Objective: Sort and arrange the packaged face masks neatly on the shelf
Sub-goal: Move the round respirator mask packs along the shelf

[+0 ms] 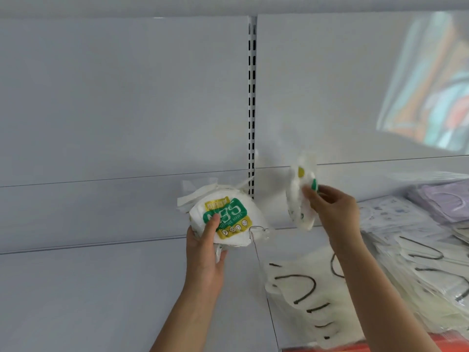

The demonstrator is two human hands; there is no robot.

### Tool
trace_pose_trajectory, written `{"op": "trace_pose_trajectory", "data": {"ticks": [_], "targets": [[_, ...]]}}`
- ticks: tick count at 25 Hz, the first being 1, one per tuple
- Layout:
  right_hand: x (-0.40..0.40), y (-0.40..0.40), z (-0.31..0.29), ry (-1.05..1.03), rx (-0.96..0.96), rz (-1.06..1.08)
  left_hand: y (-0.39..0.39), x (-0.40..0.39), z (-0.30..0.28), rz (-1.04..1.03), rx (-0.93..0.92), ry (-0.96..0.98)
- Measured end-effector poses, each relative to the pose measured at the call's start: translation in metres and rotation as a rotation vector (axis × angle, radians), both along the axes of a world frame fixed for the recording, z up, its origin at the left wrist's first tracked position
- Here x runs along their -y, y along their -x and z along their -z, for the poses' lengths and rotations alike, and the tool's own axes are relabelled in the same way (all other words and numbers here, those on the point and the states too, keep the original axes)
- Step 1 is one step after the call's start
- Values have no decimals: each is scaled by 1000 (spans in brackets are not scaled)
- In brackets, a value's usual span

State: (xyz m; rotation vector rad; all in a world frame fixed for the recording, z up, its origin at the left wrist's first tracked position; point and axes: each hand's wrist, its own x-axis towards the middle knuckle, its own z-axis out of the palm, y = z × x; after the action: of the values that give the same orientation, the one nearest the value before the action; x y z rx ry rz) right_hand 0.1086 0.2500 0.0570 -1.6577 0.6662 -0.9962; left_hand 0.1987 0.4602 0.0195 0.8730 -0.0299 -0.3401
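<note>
Head view, single frame. Left hand [205,246], centre of frame, grips a bundle of white packaged masks [223,222] with a green and yellow label facing the camera; the thumb presses on the label, the fingers curl behind and under. The bundle sits above the bare left part of the shelf [101,288], not resting on it. Right hand [332,212], right of centre, pinches a single packaged mask [302,196] between thumb and fingertips, holding it edge-on and blurred; it is apart from the bundle. A thin wire divider [257,231] stands just right of the bundle. Lower right: cream mask packs with dark ear loops [304,290] lie in a loose overlapping heap; further right, white patterned packs [396,219] and lilac packs [444,199] at the right edge. Judgement: packs are light, soft and flexible, with slick film wrappers, so a stack will likely slide or fan out if held loosely. Best hold is across the flat faces, thumb on top and fingers beneath, near the middle; the single pack can be taken by its edge. Squaring edges against the shelf back panel [127,97] should help.
</note>
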Motion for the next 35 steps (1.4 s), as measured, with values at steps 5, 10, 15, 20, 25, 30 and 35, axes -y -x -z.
{"op": "trace_pose_trajectory", "data": {"ticks": [5,10,15,20,25,30,35], "targets": [[-95,-15,-8,400,-78,-133,3,9,-3,65,250,-48],[-103,-38,7,195,-254,-488,-16,-41,-7,377,407,-153],[-154,-63,30,245,-245,-864,-49,-117,-7,239,401,-438],[-221,-102,28,-203,-147,-1128,-56,-219,1,79,437,-491],[-338,-139,23,-128,-145,-1096,-61,-320,3,-279,364,-799],[-496,-186,21,-105,-189,-1244,-91,-467,-7,-310,286,-782],[-653,-248,24,-86,-240,-1417,-139,-630,-1,-352,257,-841]]}}
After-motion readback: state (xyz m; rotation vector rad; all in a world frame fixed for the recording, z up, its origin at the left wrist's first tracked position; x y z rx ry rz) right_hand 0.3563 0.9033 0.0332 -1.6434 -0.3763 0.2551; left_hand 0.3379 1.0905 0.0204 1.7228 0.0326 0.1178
